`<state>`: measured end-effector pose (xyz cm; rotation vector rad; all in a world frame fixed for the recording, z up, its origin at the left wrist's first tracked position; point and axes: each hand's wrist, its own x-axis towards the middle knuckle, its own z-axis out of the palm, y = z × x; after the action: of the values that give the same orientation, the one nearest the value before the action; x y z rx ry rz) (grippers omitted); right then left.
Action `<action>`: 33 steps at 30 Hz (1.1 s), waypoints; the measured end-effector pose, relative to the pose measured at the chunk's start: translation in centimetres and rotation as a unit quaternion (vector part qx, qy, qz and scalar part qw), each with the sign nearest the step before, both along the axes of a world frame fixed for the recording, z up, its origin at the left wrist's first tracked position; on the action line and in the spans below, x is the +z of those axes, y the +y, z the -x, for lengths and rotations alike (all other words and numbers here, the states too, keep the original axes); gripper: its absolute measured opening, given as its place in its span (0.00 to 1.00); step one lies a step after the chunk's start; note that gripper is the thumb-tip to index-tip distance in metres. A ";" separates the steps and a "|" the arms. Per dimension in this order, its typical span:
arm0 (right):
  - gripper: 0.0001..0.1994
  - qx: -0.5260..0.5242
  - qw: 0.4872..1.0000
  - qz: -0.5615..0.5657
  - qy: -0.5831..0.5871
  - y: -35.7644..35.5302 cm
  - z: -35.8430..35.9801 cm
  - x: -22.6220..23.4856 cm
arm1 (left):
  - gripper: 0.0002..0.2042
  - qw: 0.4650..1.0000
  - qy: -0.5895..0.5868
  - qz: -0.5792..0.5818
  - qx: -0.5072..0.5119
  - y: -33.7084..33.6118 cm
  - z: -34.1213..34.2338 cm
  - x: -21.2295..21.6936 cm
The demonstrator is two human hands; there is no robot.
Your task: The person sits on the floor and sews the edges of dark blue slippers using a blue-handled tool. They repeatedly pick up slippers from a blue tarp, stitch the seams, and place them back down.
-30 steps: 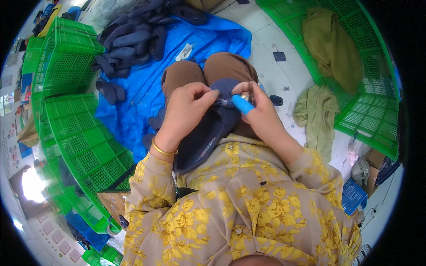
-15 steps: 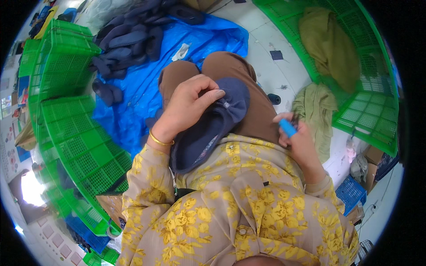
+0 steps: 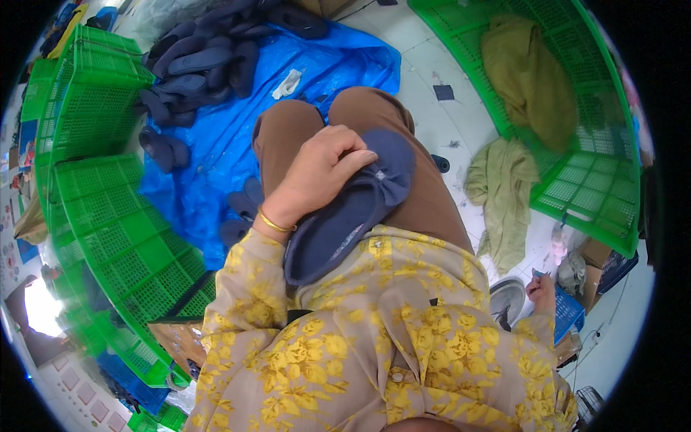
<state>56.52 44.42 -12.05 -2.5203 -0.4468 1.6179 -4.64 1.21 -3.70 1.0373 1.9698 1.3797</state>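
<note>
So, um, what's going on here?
A person has a dark blue shoe on their lap, and their left hand grips it near the toe. The right hand is out to the side, near a blue basket; it's too small to tell if it holds anything. More dark shoes lie heaped beyond the knees, by a blue sheet.

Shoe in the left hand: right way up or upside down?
Right way up: the shoe shows its open top and inside from above.
</note>
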 end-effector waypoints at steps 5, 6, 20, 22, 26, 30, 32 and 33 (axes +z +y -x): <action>0.07 0.287 0.933 -0.213 0.037 -9.7 20.5 2.6 | 0.07 0.978 -0.198 0.058 0.012 -1.0 0.6 1.8; 0.10 0.363 0.899 -0.237 0.070 -11.9 25.3 4.5 | 0.07 0.980 -0.190 0.052 0.001 -1.3 0.7 1.9; 0.09 0.691 0.561 -0.298 0.346 -27.4 43.6 14.0 | 0.07 0.978 -0.186 0.042 0.086 1.4 -0.9 0.4; 0.08 0.646 0.577 -0.347 0.361 -26.8 43.5 13.8 | 0.07 0.977 -0.188 0.042 0.092 1.4 -0.9 0.2; 0.08 0.655 0.510 -0.414 0.375 -26.6 43.3 14.0 | 0.07 0.980 -0.174 0.042 0.087 1.3 -1.1 -0.1; 0.09 0.550 0.502 -0.408 0.529 -27.9 46.6 12.6 | 0.06 0.988 -0.130 0.055 0.069 1.7 -1.4 -0.1; 0.09 0.466 0.575 -0.278 0.613 -28.7 47.7 11.9 | 0.06 0.989 -0.111 0.057 0.079 1.8 -1.5 -0.2; 0.10 0.417 0.608 -0.172 0.653 -28.7 48.3 11.6 | 0.06 0.989 -0.103 0.058 0.086 1.7 -1.5 -0.3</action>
<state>8.19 15.70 -0.48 -0.2600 -1.4937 2.6350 -3.13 2.93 -4.00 0.6573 1.9954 1.3831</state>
